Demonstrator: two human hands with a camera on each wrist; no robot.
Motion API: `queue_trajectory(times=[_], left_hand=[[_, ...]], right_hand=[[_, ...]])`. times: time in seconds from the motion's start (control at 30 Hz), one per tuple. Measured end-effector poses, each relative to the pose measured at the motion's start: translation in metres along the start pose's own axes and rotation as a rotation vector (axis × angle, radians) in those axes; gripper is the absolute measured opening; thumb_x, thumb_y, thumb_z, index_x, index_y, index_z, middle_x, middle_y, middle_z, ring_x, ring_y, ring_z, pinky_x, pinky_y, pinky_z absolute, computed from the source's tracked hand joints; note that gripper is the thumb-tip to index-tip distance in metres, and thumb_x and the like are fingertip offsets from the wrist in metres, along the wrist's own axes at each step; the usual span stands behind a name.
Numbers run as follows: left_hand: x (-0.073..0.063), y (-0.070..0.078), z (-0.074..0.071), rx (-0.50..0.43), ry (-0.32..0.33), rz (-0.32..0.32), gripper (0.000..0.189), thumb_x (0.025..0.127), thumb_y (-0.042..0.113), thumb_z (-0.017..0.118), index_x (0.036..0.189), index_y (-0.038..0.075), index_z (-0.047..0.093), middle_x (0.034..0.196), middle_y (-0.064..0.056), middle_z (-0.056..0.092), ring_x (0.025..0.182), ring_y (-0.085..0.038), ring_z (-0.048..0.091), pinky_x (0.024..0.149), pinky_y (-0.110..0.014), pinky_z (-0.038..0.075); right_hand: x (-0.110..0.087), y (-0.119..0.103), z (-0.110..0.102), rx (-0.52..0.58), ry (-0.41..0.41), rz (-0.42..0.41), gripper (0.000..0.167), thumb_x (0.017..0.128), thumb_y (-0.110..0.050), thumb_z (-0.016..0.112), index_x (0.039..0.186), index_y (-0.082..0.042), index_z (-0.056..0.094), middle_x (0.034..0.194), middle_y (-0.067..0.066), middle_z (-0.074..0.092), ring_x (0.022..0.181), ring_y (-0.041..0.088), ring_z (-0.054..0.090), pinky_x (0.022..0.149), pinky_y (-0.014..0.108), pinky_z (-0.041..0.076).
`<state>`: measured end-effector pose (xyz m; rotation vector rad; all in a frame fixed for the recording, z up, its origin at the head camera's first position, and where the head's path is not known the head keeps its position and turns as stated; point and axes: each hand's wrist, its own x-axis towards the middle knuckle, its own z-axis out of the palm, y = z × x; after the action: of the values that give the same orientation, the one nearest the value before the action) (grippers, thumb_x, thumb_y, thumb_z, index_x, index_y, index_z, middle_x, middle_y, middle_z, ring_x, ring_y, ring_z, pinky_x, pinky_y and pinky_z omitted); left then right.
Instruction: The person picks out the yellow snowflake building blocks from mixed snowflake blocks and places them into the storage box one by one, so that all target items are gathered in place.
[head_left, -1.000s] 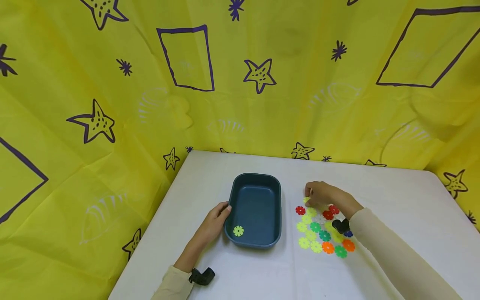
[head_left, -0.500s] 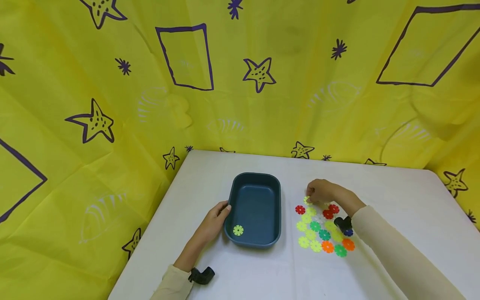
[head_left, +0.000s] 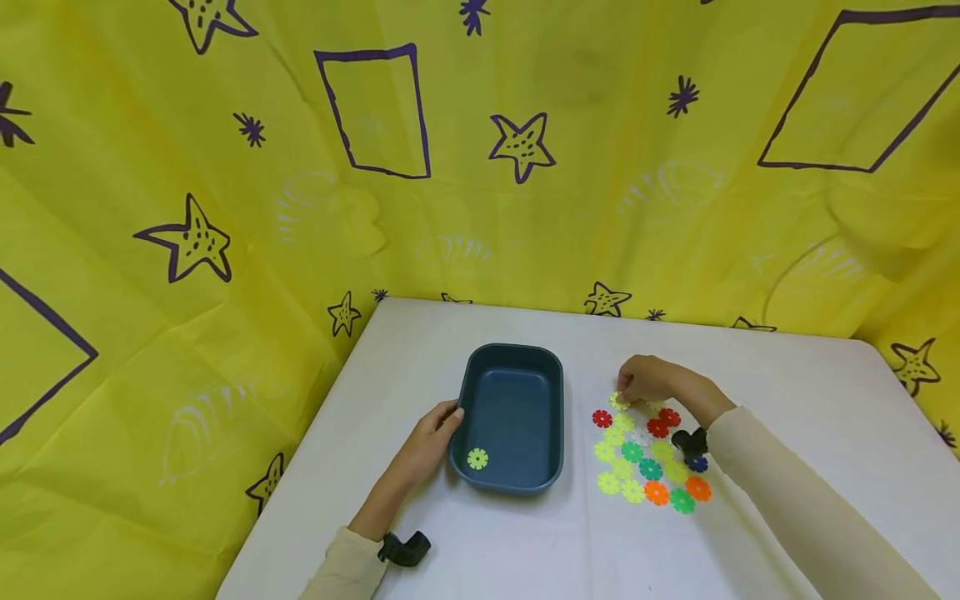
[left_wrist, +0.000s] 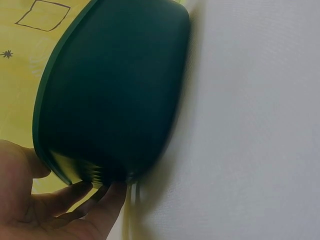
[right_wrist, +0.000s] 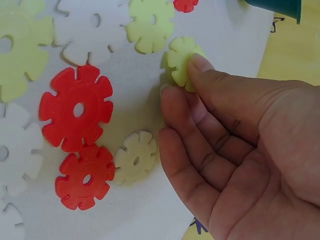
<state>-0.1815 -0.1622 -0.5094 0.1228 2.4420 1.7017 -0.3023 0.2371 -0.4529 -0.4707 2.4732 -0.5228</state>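
Since a second ago, the right hand has lifted one yellow-green disc up on edge at the far side of the pile; the left hand has stayed put.

From the head camera, the left hand rests against the near left corner of a dark teal tray on a white table, fingers curled loosely around the rim. One yellow-green disc lies inside the tray. To the tray's right sits a cluster of flat gear-edged discs: about three red, two orange, three green, one blue, some white, several yellow-green; an exact count is not possible.

From the left wrist camera, the left hand's fingers hook under the tray at its rim, thumb beside it.

From the right wrist camera, the right hand pinches the yellow-green disc between thumb and fingertip, tilted off the table. Two red discs, a pale disc and others lie flat just beside it.
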Motion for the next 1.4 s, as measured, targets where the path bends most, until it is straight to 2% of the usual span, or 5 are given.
queue_trajectory(times=[0.23,0.5,0.73,1.13,1.4], left_hand=[[0.001,0.001,0.000,0.005,-0.010,0.003,0.054,0.114,0.035,0.047,0.152,-0.004,0.049,0.156,-0.024,0.051,0.149,-0.042,0.044,0.122,-0.060,0.036],[0.001,0.000,0.000,-0.015,0.014,0.010,0.052,0.113,0.030,0.051,0.151,-0.005,0.050,0.155,-0.025,0.052,0.149,-0.043,0.044,0.122,-0.060,0.035],[0.000,0.000,0.000,-0.036,0.020,0.006,0.051,0.112,0.031,0.053,0.151,-0.003,0.052,0.155,-0.023,0.053,0.148,-0.041,0.045,0.121,-0.059,0.037],[0.002,0.001,-0.002,0.001,-0.014,0.014,0.053,0.114,0.033,0.049,0.152,-0.004,0.049,0.157,-0.023,0.051,0.151,-0.042,0.042,0.122,-0.059,0.035],[0.000,0.002,-0.003,0.007,-0.024,0.004,0.055,0.114,0.034,0.047,0.154,-0.005,0.047,0.158,-0.024,0.048,0.152,-0.041,0.040,0.123,-0.059,0.035]], right_hand=[[-0.002,-0.001,-0.001,0.035,-0.013,-0.014,0.012,0.101,-0.014,0.073,0.096,-0.003,0.069,0.086,0.004,0.062,0.080,0.019,0.057,0.073,0.030,0.049],[-0.004,-0.003,-0.002,0.050,-0.012,-0.041,0.013,0.101,-0.014,0.073,0.094,-0.003,0.069,0.083,0.004,0.060,0.077,0.018,0.055,0.071,0.029,0.047],[-0.003,-0.010,-0.006,0.049,0.003,-0.107,0.013,0.102,-0.013,0.071,0.093,-0.004,0.068,0.082,0.003,0.062,0.077,0.017,0.054,0.073,0.030,0.047],[-0.007,-0.042,-0.040,0.093,0.053,-0.194,0.015,0.104,-0.015,0.068,0.100,-0.001,0.068,0.097,0.011,0.071,0.090,0.026,0.067,0.086,0.041,0.059],[-0.001,-0.074,-0.042,0.114,0.060,-0.272,0.013,0.103,-0.013,0.068,0.098,0.000,0.069,0.096,0.014,0.072,0.087,0.022,0.070,0.083,0.037,0.059]])
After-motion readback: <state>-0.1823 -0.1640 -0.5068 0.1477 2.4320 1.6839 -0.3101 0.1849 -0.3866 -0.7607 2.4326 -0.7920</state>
